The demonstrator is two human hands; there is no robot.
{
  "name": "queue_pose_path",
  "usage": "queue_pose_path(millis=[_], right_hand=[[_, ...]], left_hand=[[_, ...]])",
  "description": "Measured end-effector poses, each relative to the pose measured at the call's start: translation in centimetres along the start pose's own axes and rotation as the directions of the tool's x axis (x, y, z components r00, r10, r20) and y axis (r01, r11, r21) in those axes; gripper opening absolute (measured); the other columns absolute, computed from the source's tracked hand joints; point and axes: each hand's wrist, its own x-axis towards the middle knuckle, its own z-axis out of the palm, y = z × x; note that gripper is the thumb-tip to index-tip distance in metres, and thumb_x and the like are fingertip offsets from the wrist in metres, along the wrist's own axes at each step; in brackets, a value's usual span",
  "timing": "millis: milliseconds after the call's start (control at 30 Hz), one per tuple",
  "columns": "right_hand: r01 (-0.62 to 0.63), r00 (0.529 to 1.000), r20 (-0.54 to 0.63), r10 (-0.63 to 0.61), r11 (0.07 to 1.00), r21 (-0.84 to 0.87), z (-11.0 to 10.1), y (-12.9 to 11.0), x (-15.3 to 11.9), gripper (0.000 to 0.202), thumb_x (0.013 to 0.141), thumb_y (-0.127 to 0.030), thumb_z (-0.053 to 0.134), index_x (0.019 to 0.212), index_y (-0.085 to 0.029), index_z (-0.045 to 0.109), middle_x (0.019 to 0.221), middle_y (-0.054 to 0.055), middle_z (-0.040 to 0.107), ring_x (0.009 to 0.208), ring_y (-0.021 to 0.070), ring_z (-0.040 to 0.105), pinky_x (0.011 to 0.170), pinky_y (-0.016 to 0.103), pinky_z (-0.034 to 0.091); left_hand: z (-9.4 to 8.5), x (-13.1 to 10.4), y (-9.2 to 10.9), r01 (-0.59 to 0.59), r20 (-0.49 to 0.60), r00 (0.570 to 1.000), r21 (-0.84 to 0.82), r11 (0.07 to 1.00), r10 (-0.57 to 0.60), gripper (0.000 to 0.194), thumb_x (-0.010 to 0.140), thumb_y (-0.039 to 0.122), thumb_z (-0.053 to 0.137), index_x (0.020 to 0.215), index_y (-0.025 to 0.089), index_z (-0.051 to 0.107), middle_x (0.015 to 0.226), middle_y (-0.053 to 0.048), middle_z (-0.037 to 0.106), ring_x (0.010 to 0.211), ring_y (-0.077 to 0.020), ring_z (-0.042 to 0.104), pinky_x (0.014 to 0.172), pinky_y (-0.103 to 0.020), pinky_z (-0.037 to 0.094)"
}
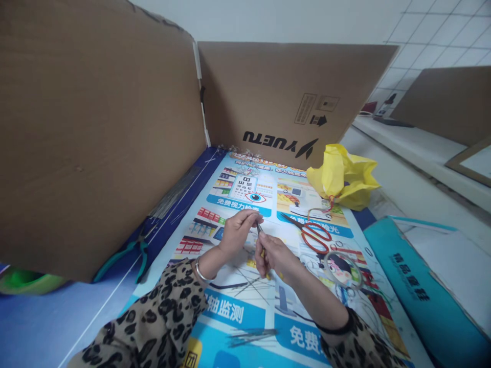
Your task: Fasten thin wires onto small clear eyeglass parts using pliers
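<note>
My right hand [279,258] is closed around a small pair of pliers [260,230] with yellow grips, jaws pointing away from me. Close by on the left, my left hand [241,232] pinches right at the jaws; what its fingers hold is too small to make out. Under both hands, thin wire pieces [251,289] lie scattered on the printed sheet. A small pile of cut wires [253,337] rests nearer to me. Beyond my right hand lie red-handled scissors [316,237], with a roll of clear tape [342,269] on the near side of them.
Cardboard panels [268,92] stand at the left and back. Teal-handled pliers [126,258] lie at left by a bundle of straight wires [174,191]. Folded yellow paper [343,176] sits at back right. A teal box [422,291] borders the right side.
</note>
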Motion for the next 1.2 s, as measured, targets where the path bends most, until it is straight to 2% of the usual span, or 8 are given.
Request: queue_pose_path(millis=[200,367,533,633,800,967,1067,1200], right_hand=[[0.084,0.995,-0.041,-0.093,0.978,-0.192,0.4,-0.1,-0.2,0.042,0.083,-0.059,0.033,0.067,-0.020,0.040,0.037,-0.007,0.044,0.030,0.0087,0.041,0.034,0.020,0.029],[0.072,0.986,-0.102,-0.134,0.882,-0.465,0.3,0.0,0.0,0.040,0.087,-0.054,0.027,0.066,-0.022,0.037,0.037,-0.008,0.041,0.033,0.0089,0.040,0.042,0.022,0.033],[0.050,0.955,-0.135,-0.264,0.592,-0.805,-0.2,-0.3,-0.1,0.038,0.088,-0.050,0.024,0.071,-0.021,0.041,0.056,-0.001,0.053,0.053,0.0125,0.049,0.051,0.023,0.030],[-0.013,0.954,-0.134,-0.269,0.408,-0.913,-0.2,-0.8,-0.3,0.035,0.089,-0.046,0.024,0.078,-0.020,0.045,0.066,0.003,0.058,0.060,0.0149,0.052,0.052,0.024,0.027],[-0.107,0.963,-0.151,-0.225,0.195,-0.975,0.0,-1.7,-0.7,0.035,0.091,-0.042,0.022,0.090,-0.019,0.048,0.071,0.005,0.063,0.064,0.0183,0.057,0.052,0.025,0.023],[-0.094,0.964,-0.125,-0.236,0.137,-0.986,-0.8,-3.0,-1.3,0.036,0.091,-0.044,0.022,0.088,-0.021,0.049,0.072,0.003,0.063,0.066,0.0171,0.058,0.053,0.025,0.024],[-0.093,0.942,-0.116,-0.314,0.090,-0.992,-2.0,-3.9,-1.8,0.036,0.091,-0.045,0.023,0.084,-0.021,0.049,0.076,0.002,0.063,0.067,0.0160,0.058,0.053,0.025,0.024],[-0.196,0.893,-0.164,-0.420,-0.033,-0.980,-3.6,-4.6,-2.0,0.036,0.090,-0.046,0.026,0.085,-0.020,0.051,0.081,0.005,0.063,0.073,0.0178,0.058,0.053,0.026,0.025]], left_hand=[[-0.3,0.1,0.4,-0.021,-0.030,0.999,0.000,1.000,0.021,0.024,0.083,0.034,0.049,0.089,0.015,0.062,0.074,-0.003,0.065,0.068,-0.0119,0.060,0.068,-0.026,0.051],[-0.5,0.3,1.0,-0.008,-0.034,0.999,0.020,1.000,0.008,0.024,0.083,0.034,0.049,0.085,0.015,0.063,0.069,-0.002,0.064,0.065,-0.0112,0.059,0.064,-0.024,0.049],[-0.6,0.5,1.5,0.067,-0.005,0.998,-0.042,0.997,-0.067,0.024,0.082,0.035,0.050,0.085,0.014,0.062,0.068,-0.002,0.063,0.061,-0.0116,0.060,0.060,-0.025,0.049],[-0.7,0.6,1.8,0.057,0.013,0.998,-0.036,0.998,-0.056,0.024,0.082,0.036,0.050,0.082,0.015,0.061,0.066,-0.002,0.062,0.059,-0.0115,0.059,0.060,-0.025,0.048],[-0.8,0.6,2.2,0.031,0.047,0.998,-0.003,1.000,-0.031,0.024,0.082,0.036,0.049,0.079,0.015,0.061,0.065,-0.001,0.062,0.060,-0.0108,0.058,0.061,-0.024,0.048],[-1.4,1.2,1.4,-0.051,0.084,0.995,0.037,0.998,0.047,0.025,0.083,0.037,0.049,0.085,0.016,0.062,0.068,-0.001,0.062,0.062,-0.0104,0.059,0.063,-0.024,0.049],[-2.0,1.9,0.4,-0.128,0.107,0.988,0.158,0.979,0.112,0.026,0.083,0.037,0.050,0.089,0.018,0.065,0.072,-0.001,0.064,0.062,-0.0104,0.059,0.063,-0.024,0.050],[-2.7,2.4,-0.4,-0.278,0.213,0.955,0.394,0.876,0.207,0.023,0.083,0.033,0.050,0.093,0.022,0.067,0.083,-0.004,0.069,0.074,-0.0139,0.062,0.073,-0.028,0.049]])
